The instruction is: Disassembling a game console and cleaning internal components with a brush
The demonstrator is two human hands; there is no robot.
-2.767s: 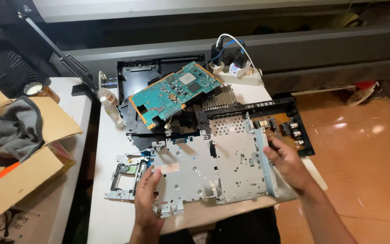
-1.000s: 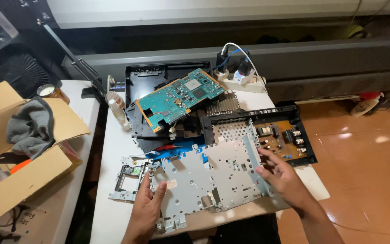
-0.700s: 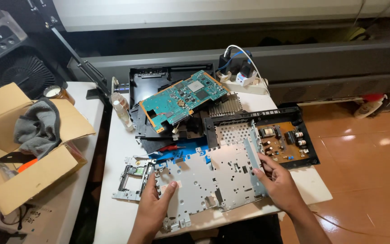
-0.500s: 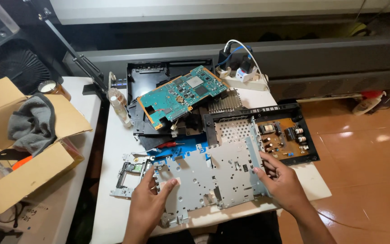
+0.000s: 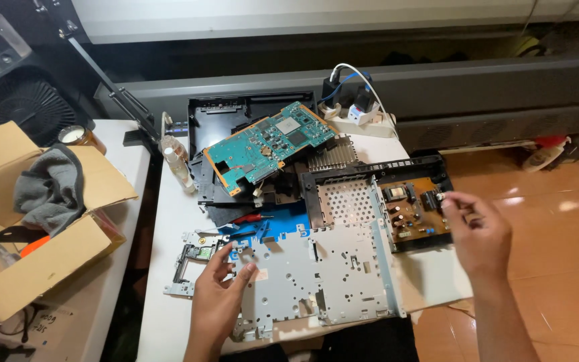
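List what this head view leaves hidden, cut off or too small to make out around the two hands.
- Right hand: whatever its fingertips pinch is too small to tell.
- Left hand: covers part of the metal plate.
- Green circuit board: hides the black casing beneath.
- Cardboard box: cut off by the left edge.

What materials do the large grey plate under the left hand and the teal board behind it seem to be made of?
Grey plate: probably stamped sheet metal, matte silver with punched holes and folded edges. Teal board: likely a laminate circuit board, with a glossy coating, chips and copper-coloured edging.

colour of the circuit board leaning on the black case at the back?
Teal-green circuit board, with an orange-gold edge. Shows best in the head view.
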